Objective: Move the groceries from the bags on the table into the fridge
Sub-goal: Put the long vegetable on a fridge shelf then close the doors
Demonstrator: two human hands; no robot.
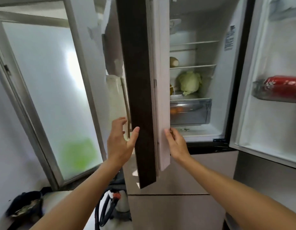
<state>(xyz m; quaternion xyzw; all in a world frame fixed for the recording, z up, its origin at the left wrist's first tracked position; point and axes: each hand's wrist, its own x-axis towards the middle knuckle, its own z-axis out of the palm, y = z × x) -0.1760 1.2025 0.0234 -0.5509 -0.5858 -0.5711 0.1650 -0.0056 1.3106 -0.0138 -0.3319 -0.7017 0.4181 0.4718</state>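
Hands are on the left door (139, 80) of the fridge (222, 80), and they carry no food. The left hand (120, 140) is spread wide with straight fingers, its thumb touching the dark front. The right hand (176, 141) holds the white inner edge, thumb on one side and fingers on the other.

We think this is the door step, but we cannot tell which way the door will swing. The bags and table are not in our view. Next, we guess, the door must be wide open and we must fetch food from the bags.

The left door stands tall, up and down, its thin edge pointing at us. A cabbage (190, 83) sits on a low shelf inside, stalk end down — a red can (283, 86) lies on its side in the right door (266, 130), long way running left to right.
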